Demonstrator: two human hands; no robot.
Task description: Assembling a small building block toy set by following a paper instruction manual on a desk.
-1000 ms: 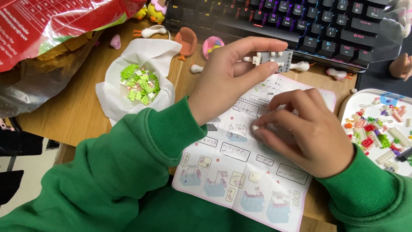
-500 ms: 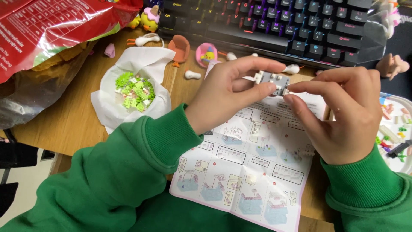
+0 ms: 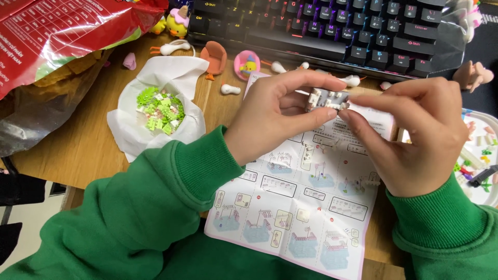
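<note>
My left hand point(image 3: 275, 116) pinches a small grey and white brick assembly point(image 3: 326, 98) between thumb and forefinger, above a folded instruction sheet point(image 3: 301, 207). My right hand point(image 3: 410, 135) meets it from the right, its thumb and forefinger tips pressed on the assembly's right end, where a tiny white piece sits. Both arms wear green sleeves. A tiny white brick point(image 3: 303, 213) lies on the sheet.
A white plastic bag point(image 3: 129, 129) holding several green and pink bricks sits left of the sheet. A black backlit keyboard point(image 3: 332, 31) spans the back, with small toy figures point(image 3: 246, 65) before it. A red bag point(image 3: 57, 31) lies far left; a tray of coloured pieces point(image 3: 480, 161) is at right.
My right hand rose from the instruction sheet and came to the assembly held by my left hand. The view shifted slightly.
</note>
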